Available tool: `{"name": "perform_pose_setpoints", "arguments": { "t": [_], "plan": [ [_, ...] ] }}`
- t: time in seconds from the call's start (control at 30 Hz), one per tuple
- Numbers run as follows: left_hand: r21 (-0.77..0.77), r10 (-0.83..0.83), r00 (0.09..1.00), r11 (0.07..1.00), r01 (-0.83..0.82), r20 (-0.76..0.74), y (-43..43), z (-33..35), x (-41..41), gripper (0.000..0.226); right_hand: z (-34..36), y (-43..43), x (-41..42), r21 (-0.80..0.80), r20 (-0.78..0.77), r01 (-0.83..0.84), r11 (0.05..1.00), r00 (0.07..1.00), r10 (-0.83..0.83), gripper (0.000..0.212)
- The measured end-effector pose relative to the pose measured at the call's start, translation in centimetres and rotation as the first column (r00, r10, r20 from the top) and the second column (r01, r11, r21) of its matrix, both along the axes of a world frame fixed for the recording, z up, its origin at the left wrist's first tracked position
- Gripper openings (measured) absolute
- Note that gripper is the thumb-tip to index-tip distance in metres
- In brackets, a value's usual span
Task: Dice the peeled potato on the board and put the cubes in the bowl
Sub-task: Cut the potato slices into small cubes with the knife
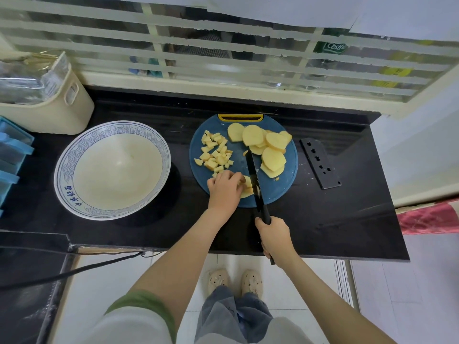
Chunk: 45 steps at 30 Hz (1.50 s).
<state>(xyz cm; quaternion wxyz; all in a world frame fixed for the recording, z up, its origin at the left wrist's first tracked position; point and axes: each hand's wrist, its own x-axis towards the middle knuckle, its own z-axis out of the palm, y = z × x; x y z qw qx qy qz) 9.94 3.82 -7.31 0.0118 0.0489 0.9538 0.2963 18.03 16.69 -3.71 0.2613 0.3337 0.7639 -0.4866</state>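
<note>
The black tabletop (pixel 323 219) ran across in front of you and carried everything. On its left part stood the wide white bowl (pixel 65 167) with the blue-patterned rim. Behind the bowl, at the far left corner, sat a cream basket (pixel 62 112).

To the right of the bowl, apart from it, lay the round blue board (pixel 280 192), its yellow handle slot on the far side.

Your left hand (pixel 224 188) reached onto the near left part of the board. Its fingers were curled down over a potato piece (pixel 247 192) and held it against the board. Your right hand (pixel 274 235) hung over the near edge of the tabletop, wrapped tight round the handle of the black knife (pixel 253 175). The blade pointed away from you toward the middle of the board and ran just beside your left fingertips, at the right side of the held piece. Whether the edge was in the potato could not be told.

A black knife sheath (pixel 320 163) with a row of holes lay flat on the tabletop just right of the board.

Potato slices (pixel 273 158) overlapped in a loose pile on the far right part of the board. The potato cubes (pixel 214 155) lay heaped on the board's left part, the side toward the bowl, just beyond your left hand.
</note>
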Motion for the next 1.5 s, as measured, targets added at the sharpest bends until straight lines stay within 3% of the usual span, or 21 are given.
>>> {"name": "perform_pose_setpoints", "arguments": {
  "t": [0.37,0.63,0.97,1.3,1.5],
  "plan": [
    [0.147,-0.052,0.994,0.988,0.037,0.099,-0.1,-0.3,-1.1,0.006,-1.0,-0.1,-0.8,0.031,0.102,-0.014,0.999,0.995,0.011,0.018],
    [0.112,-0.086,0.982,0.991,0.067,0.169,-0.5,-0.4,-1.2,0.008,-0.8,0.0,-1.7,-0.011,0.206,0.051,0.999,0.977,-0.048,0.016],
    [0.026,-0.038,0.981,0.999,0.034,0.192,-0.1,0.9,-0.8,0.009,0.5,-0.1,-1.1,-0.105,0.054,0.094,0.990,0.995,-0.089,0.024],
    [0.111,0.214,0.939,0.962,-0.250,0.268,-0.3,1.4,-0.9,0.019,1.2,-0.7,-0.5,-0.087,0.057,0.069,0.994,0.996,-0.064,0.020],
    [0.147,0.207,0.914,0.951,-0.271,0.349,-0.6,0.7,-1.4,0.023,0.0,-1.2,-0.5,-0.077,0.101,0.035,0.996,0.995,-0.027,0.013]
  ]
}}
